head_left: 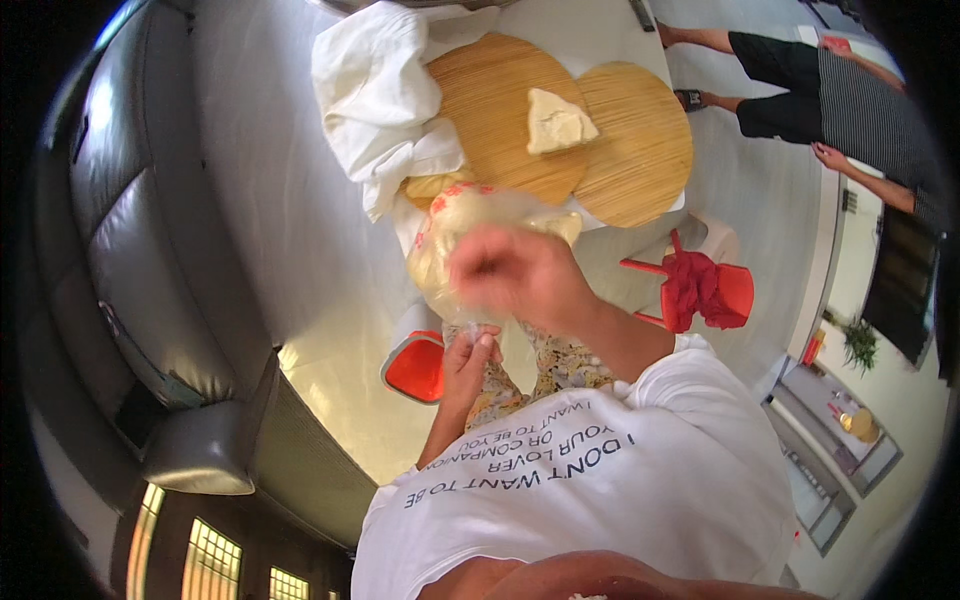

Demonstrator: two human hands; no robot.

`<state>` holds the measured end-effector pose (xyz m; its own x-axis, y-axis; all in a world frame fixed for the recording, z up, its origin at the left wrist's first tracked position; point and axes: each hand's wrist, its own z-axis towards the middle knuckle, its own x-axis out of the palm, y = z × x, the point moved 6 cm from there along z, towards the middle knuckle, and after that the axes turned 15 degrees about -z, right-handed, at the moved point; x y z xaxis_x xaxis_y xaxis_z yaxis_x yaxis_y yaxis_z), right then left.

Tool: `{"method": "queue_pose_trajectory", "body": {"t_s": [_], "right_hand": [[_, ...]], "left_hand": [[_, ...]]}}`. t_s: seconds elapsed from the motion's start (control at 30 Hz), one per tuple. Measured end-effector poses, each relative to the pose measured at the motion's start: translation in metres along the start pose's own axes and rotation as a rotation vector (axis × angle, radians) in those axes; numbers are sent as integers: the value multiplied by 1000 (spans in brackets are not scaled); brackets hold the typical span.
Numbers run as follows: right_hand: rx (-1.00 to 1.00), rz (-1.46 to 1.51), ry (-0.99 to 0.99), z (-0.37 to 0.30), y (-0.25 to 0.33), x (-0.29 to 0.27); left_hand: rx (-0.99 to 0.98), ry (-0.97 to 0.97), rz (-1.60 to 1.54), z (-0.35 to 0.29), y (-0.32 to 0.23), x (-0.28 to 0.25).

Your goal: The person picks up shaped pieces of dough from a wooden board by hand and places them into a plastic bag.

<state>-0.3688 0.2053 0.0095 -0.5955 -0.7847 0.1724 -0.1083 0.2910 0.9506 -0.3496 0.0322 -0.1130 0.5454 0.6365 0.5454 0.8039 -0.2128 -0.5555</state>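
In front of me, at the near edge of the table, is a clear plastic bag (435, 265) with red printing and pale yellowish contents. My left hand (468, 358) pinches the bag's gathered lower end. Over the bag's near side hovers my right hand (525, 278), its curled fingers smeared by motion; whether it grips the plastic is unclear. Beyond the bag, a pale, roughly triangular lump that looks like dough (558, 122) lies on a large round wooden board (490, 90). A second round board (645, 150) overlaps it on the right.
A white cloth (370, 90) is bunched on the table's left side. Below stand a grey bin with an orange inside (415, 368) and a red stool (735, 297) draped with dark red cloth. A grey sofa (150, 260) is left; another person (860, 100) stands far right.
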Motion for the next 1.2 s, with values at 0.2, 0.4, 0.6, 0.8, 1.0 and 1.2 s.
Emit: {"method": "queue_pose_trajectory", "body": {"t_s": [0.2, 0.4, 0.6, 0.8, 1.0, 1.2], "right_hand": [[148, -968, -577, 31, -121, -199], [535, -1405, -327, 75, -164, -297], [712, -1314, 135, 93, -183, -295], [279, -1472, -205, 87, -173, -298], [98, -1490, -351, 64, -174, -289], [3, -1545, -474, 56, -171, -285]], "left_hand": [[13, -149, 48, 26, -29, 35], [102, -434, -24, 44, -30, 53], [115, -617, 31, 60, -25, 65], [161, -649, 8, 65, -22, 68], [165, -644, 34, 63, -18, 66], [182, -590, 15, 54, -16, 59]]}}
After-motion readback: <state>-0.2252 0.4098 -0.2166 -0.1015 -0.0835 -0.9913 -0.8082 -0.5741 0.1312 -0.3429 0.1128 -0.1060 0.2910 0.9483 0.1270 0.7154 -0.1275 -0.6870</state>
